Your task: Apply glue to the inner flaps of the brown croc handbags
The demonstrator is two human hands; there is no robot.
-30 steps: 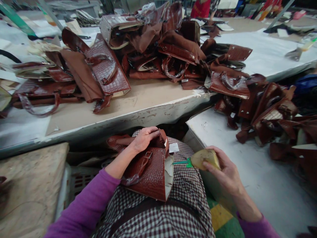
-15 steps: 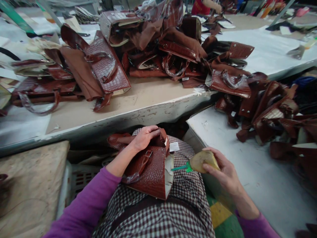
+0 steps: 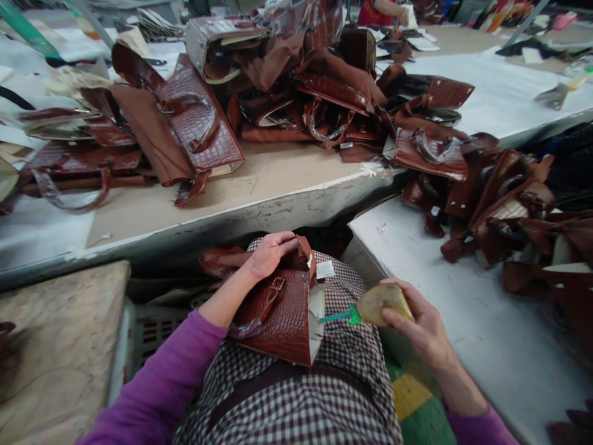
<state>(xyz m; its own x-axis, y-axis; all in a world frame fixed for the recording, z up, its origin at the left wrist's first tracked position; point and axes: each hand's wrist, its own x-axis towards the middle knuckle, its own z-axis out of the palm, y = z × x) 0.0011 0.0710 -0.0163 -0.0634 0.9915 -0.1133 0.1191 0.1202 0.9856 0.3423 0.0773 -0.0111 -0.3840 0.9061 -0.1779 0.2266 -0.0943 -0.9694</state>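
A reddish-brown crocodile-pattern handbag (image 3: 285, 318) lies across my lap on a checkered apron (image 3: 296, 414). My left hand (image 3: 271, 254) is closed over the bag's upper edge, gripping its brown lining. A white tag (image 3: 325, 269) sticks out beside that edge. In my right hand (image 3: 419, 324) is a yellowish squeeze bottle (image 3: 382, 304) with a green collar and a thin teal nozzle. The nozzle's tip points left at the pale side panel (image 3: 315, 318) of the bag, touching it or very close; I cannot tell which.
Brown handbags are piled on the long workbench (image 3: 222, 201) ahead. More bag pieces (image 3: 504, 191) heap on the white table (image 3: 445, 296) at right. A worn board (image 3: 60, 346) and a white plastic basket (image 3: 155, 330) stand at left. Another person's arm (image 3: 393, 8) shows at the back.
The nozzle tip has shifted slightly down along the bag's pale side panel, with my right hand. My left hand keeps its hold on the bag.
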